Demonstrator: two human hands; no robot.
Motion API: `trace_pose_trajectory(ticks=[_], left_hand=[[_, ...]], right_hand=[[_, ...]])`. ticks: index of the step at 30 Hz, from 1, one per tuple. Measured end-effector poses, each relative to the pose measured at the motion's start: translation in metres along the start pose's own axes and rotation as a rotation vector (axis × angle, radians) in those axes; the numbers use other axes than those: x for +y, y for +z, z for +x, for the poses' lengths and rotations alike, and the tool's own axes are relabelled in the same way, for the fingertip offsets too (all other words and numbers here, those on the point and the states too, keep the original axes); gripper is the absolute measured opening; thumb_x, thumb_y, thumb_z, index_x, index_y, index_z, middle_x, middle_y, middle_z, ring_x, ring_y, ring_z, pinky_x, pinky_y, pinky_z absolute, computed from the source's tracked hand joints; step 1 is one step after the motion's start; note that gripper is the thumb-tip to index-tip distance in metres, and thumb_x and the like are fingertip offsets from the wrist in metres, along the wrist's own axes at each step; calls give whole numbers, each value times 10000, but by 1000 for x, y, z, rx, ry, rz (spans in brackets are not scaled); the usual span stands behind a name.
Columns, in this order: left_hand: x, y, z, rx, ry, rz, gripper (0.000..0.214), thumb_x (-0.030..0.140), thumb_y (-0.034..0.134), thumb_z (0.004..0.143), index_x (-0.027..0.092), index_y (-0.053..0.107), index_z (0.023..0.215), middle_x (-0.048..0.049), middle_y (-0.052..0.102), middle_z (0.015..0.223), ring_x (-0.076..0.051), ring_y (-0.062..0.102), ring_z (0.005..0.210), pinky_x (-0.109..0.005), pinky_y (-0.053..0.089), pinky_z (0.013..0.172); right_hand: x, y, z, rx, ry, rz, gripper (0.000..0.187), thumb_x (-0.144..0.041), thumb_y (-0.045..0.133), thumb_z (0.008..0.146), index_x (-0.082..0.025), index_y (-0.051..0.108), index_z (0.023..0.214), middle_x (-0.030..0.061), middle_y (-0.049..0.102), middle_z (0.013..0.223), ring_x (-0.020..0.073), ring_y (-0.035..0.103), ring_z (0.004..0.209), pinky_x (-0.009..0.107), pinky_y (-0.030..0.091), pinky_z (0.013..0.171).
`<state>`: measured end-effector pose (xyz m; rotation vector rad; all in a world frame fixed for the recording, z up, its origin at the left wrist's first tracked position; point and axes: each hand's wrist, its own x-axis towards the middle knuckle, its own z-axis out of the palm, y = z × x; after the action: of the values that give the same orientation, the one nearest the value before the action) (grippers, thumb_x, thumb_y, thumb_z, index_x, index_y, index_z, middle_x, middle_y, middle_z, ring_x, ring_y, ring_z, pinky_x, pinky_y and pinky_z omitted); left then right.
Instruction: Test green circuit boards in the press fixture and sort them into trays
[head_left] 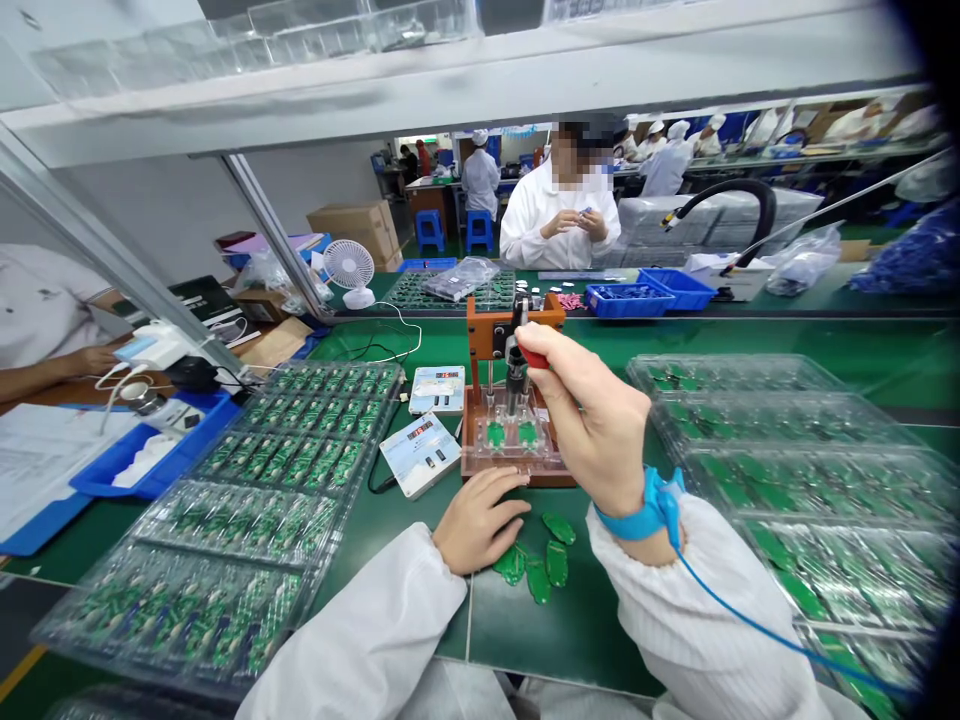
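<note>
My right hand (592, 410) grips the red-tipped lever handle (531, 356) of a toggle-clamp test jig (517, 425). A blue wrist strap (634, 515) with a cord circles that wrist. Under the jig's clear plate sit two small green circuit boards (496, 434), side by side. My left hand (484, 520) lies with fingers outstretched at the jig's front edge. Several loose green circuit boards (556, 562) lie on the bench beside it, one partly beneath the fingers. Left of the jig are two small boxes with red displays, a nearer meter (420, 455) and a farther meter (438, 390).
A clear tray of boards (247, 500) stands at left, stacked clear trays (787, 480) at right. Behind are a white fan (350, 270), blue bins (630, 298) and a co-worker in white (559, 215). A shelf (480, 95) crosses overhead. Another person's arm shows far left.
</note>
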<state>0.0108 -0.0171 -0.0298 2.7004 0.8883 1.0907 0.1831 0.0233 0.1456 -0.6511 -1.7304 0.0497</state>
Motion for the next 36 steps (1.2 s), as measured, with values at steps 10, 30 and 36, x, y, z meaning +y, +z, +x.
trace_pose_trajectory(ticks=[10,30,36], left_hand=[[0,1,0,16,-7,-4,188,186,587,948,183,670,1117,-116,639,1355,-273,544,1326,-474,504,1087],[3,-28,14,-63,-266,-407,207,371,683,941,214,742,1062,-98,647,1356,-259,602,1270,-440,481,1108],[-69,-86,37,-117,-423,-329,231,379,674,950,193,748,1064,-123,728,1157,-253,687,1108,-413,563,969]], right_hand=[[25,12,-39,-53,29,171,552,-39,540,971,-377,594,1404,-47,640,1416,236,568,1373,456,496,1196],[37,15,-44,-99,144,437,538,-78,515,985,-406,590,1406,-56,594,1471,244,455,1467,520,408,1243],[41,15,-44,-101,127,488,532,-64,512,983,-389,606,1393,-43,620,1444,236,466,1458,513,428,1229]])
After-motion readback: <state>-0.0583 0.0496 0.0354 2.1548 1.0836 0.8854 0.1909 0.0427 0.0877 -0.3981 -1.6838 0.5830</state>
